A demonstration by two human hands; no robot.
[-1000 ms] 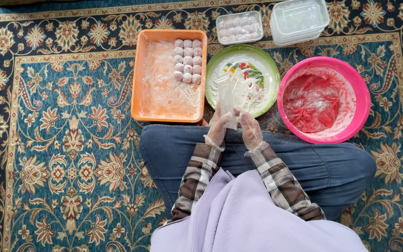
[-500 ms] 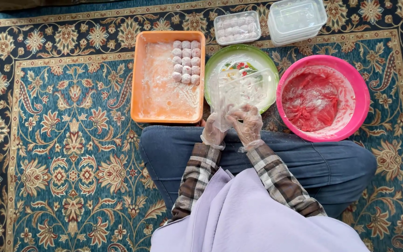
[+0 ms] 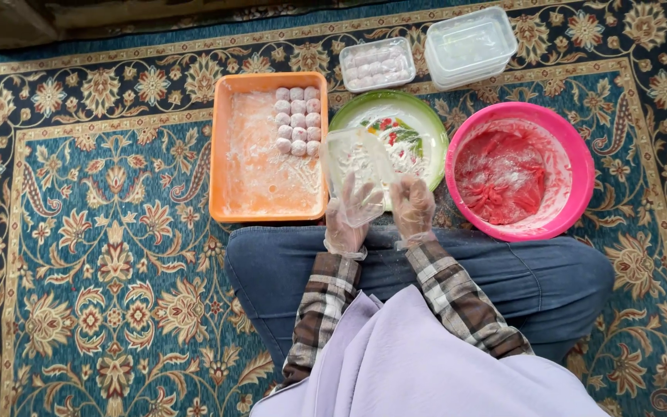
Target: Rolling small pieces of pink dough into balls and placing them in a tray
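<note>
- We are sitting on a patterned blue carpet (image 3: 102,255) covering the floor.
- Both gloved hands, left hand (image 3: 347,218) and right hand (image 3: 413,205), are gripping a clear plastic container (image 3: 357,166) beside the orange tray (image 3: 225,154).

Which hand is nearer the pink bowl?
Right. The right hand sits just left of the pink bowl; the left hand is farther left, holding a clear plastic sheet by the orange tray.

Patterned carpet (image 3: 102,270) — orange tray (image 3: 221,154), green plate (image 3: 426,116), pink bowl (image 3: 573,154), clear tubs (image 3: 468,42).
</note>
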